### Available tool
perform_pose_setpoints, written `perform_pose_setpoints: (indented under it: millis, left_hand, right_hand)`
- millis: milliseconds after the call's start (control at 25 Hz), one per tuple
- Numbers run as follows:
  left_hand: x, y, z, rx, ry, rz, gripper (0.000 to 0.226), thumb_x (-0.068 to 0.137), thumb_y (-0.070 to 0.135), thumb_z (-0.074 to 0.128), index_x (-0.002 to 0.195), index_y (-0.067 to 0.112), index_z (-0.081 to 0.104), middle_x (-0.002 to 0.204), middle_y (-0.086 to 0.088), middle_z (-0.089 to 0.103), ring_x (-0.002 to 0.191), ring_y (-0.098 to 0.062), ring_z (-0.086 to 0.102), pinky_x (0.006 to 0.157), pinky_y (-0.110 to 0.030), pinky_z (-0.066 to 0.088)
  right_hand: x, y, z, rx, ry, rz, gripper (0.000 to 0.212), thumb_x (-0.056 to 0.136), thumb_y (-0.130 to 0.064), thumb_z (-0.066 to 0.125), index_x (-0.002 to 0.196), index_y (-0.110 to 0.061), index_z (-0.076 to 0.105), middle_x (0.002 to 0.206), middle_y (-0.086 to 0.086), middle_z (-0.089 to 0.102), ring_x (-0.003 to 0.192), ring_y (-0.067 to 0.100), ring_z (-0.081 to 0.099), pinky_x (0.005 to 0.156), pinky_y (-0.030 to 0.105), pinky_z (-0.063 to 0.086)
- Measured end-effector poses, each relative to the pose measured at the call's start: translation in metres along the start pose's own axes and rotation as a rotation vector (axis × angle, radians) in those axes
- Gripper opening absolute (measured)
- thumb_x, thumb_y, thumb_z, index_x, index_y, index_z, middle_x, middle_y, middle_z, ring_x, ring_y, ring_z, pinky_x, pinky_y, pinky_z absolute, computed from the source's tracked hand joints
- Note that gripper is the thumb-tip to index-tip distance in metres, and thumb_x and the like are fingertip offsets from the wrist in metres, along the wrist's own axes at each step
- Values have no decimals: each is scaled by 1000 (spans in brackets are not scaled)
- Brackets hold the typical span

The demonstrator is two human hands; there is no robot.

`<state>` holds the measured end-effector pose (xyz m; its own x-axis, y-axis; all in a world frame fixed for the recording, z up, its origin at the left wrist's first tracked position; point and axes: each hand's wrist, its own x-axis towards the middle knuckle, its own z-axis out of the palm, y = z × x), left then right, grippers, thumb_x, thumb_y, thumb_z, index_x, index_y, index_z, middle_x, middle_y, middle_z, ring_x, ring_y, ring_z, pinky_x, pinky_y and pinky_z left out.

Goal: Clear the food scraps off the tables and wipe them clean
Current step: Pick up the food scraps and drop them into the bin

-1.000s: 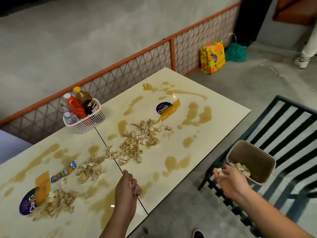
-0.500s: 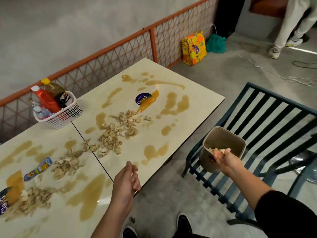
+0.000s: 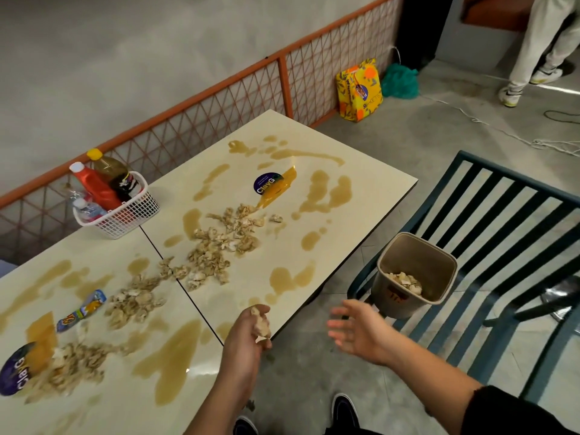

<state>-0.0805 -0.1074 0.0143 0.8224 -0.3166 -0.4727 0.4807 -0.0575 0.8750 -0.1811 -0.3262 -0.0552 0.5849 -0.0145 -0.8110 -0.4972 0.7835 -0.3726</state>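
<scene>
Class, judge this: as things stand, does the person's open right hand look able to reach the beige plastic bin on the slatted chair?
Probably yes. The right hand is open and empty, close to the beige plastic bin on the dark slatted chair, with nothing between them.

The left hand (image 3: 249,332) is curled closed, knuckles up, with the forearm rising from the bottom edge. The right hand (image 3: 357,332) is spread and empty, palm turned inward towards the left, fingers (image 3: 340,324) apart and slightly bent; its forearm runs in from the lower right, a dark sleeve (image 3: 514,412) pushed above the elbow
</scene>
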Motion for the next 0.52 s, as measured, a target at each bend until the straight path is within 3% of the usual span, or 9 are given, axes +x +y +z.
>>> perform_pose_setpoints:
  millis: [80, 160, 320, 400, 520]
  left_hand:
    - [-5, 2, 8, 262, -59, 94, 26, 105, 18, 45, 107, 23, 71, 94, 10, 72, 92, -7, 65, 73, -27, 45]
    - [-8, 2, 13, 364, -118, 142, 21, 101, 20, 54, 115, 30, 67, 109, 13, 73, 104, 2, 65, 85, -22, 49]
    - [-2, 0, 12, 411, -116, 203, 22, 93, 20, 68, 110, 33, 63, 110, 8, 74, 108, -7, 67, 95, -34, 52]
    - [-1, 3, 9, 497, -71, 287, 21, 89, 19, 72, 102, 36, 68, 112, 12, 71, 110, 1, 62, 96, -25, 48]
    - [2, 9, 5, 629, -41, 372, 25, 87, 24, 75, 103, 43, 73, 103, 13, 63, 96, 1, 60, 77, -11, 44]
  right_hand:
    - [-14, 13, 38, -99, -210, 17, 51, 93, -45, 64, 122, -3, 62, 97, 16, 66, 87, 29, 66, 72, 37, 55]
    - [-24, 15, 69, -156, -323, -34, 46, 96, -43, 64, 120, -4, 65, 101, 17, 66, 96, 29, 66, 84, 39, 55]
    - [-32, 7, 98, -121, -306, -211, 45, 96, -24, 66, 120, 14, 62, 107, 23, 71, 106, 34, 68, 104, 44, 52]
    - [-30, 6, 99, -85, -290, -249, 39, 92, -14, 68, 115, 17, 62, 98, 22, 71, 95, 30, 71, 93, 38, 58]
    - [-23, 6, 96, -19, -206, -275, 35, 88, -1, 68, 113, 21, 61, 91, 22, 69, 79, 24, 70, 72, 28, 60]
